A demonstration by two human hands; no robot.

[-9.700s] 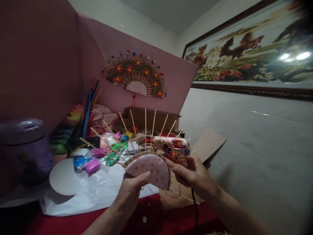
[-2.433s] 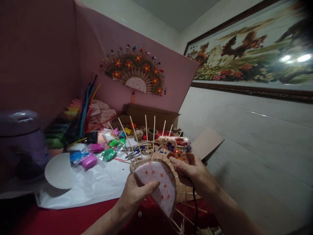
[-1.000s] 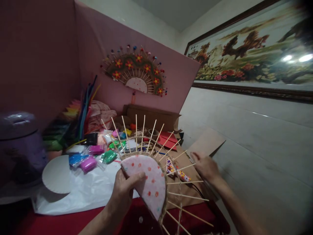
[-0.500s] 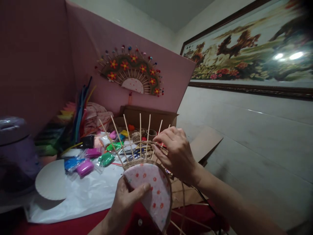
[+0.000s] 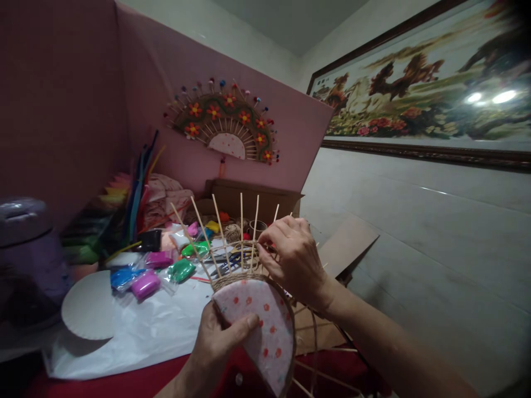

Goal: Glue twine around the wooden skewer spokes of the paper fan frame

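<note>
Two bare forearms reach up from bottom of frame. Left hand (image 5: 218, 345) sits low & centre, palm away from camera, thumb laid flat across the front, fingers curled behind in a firm grip. Right hand (image 5: 292, 257) is higher, just above & right of the left, wrist bent, back of hand to camera, fingertips (image 5: 265, 240) pinched together, pointing left.

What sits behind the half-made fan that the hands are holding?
Behind the half-made fan, between its skewers, lie scissors, a twine ball and coloured clay packets on white paper. The right hand covers whatever lies behind the fan's right side.
</note>
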